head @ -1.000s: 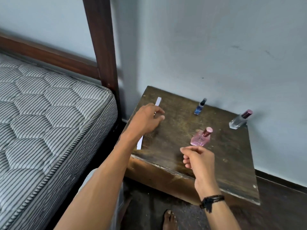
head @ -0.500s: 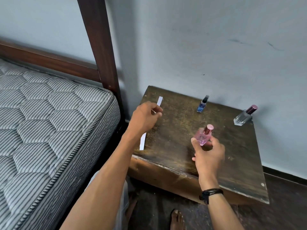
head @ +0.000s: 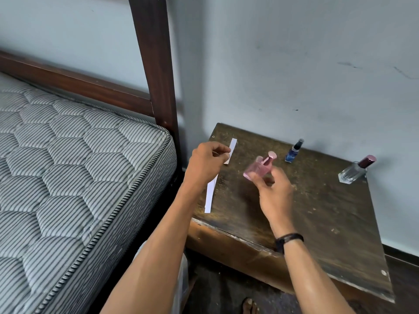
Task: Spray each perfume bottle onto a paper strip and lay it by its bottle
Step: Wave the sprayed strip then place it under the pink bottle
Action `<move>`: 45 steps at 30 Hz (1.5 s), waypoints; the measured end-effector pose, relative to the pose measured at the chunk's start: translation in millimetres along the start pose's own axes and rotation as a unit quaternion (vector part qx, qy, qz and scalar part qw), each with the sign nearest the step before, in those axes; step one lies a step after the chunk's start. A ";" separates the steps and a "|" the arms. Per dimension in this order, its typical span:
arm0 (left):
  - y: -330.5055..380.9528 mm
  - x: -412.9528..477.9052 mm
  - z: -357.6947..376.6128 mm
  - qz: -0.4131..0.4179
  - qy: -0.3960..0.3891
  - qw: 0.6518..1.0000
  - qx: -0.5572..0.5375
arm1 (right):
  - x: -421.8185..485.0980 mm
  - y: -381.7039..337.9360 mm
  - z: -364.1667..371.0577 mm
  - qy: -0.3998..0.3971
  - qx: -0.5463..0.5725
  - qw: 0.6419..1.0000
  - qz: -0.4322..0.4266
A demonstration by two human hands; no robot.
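The pink bottle (head: 256, 169) was held clear of the worktop (head: 317, 211) and tilted, with the fingers (head: 259, 181) and thumb of the right hand (head: 273, 193) curled round its lower body. The paper strip (head: 209, 198) was pinched near its upper part by the curled fingers (head: 221, 148) of the left hand (head: 207, 163), and its lower end reached down by the worktop's left edge.

The step in hand was judged to be bringing bottle and strip together for a first spray. For that to be done well, the nozzle would need to be turned toward the free part of the strip, away from the pinching fingers. A forefinger would need to be moved onto the pink top (head: 272, 155); whether that top was a cap to be removed first could not be told. The bottle would best be kept near the paper without touching it, and one short press given, so that the strip was dampened and not soaked.

Three bottles were counted: the pink bottle in the hand, a blue bottle (head: 294, 152) and a clear bottle (head: 353, 172) with a dark red cap. The last two stood near the wall, well apart. The paper looked layered at its lower end, so more than one strip may have been pinched; the number could not be settled. No strip was seen laid beside any bottle.
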State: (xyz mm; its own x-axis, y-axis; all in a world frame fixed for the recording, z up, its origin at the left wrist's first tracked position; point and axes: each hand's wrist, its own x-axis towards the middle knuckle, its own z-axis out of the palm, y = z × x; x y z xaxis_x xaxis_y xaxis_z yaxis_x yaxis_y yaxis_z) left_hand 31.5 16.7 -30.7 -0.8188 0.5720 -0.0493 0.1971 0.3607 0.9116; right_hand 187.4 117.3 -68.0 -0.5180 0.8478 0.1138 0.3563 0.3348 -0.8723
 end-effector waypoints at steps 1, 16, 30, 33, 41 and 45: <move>-1.3 1.1 -1.6 -0.003 0.008 1.000 0.004 | 11.4 -3.9 9.4 -0.007 0.002 1.000 -0.003; -22.6 28.3 18.7 0.045 -0.098 0.985 0.138 | 106.9 -19.6 68.9 -0.049 -0.081 0.994 -0.055; -24.2 49.2 21.5 -0.041 -0.102 0.985 0.133 | 122.2 -19.8 76.9 -0.048 -0.122 0.990 -0.056; -24.8 50.3 22.8 -0.049 -0.095 0.985 0.132 | 122.3 -19.2 77.1 -0.051 -0.130 0.988 -0.060; -25.2 51.5 23.6 -0.027 -0.083 0.988 0.128 | 122.7 -19.8 75.4 -0.070 -0.142 0.986 -0.059; -25.2 52.3 23.7 -0.023 -0.082 0.989 0.125 | 123.2 -18.4 74.9 -0.075 -0.140 0.985 -0.061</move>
State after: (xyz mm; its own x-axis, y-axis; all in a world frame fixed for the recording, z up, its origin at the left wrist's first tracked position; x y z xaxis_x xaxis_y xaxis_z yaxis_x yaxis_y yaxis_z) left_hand -3.5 55.0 -65.9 -0.7348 0.6560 -0.1724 0.3056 0.5471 0.7792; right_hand 58.8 184.7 -73.5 -0.6715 0.7313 0.1191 0.4742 0.5477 -0.6893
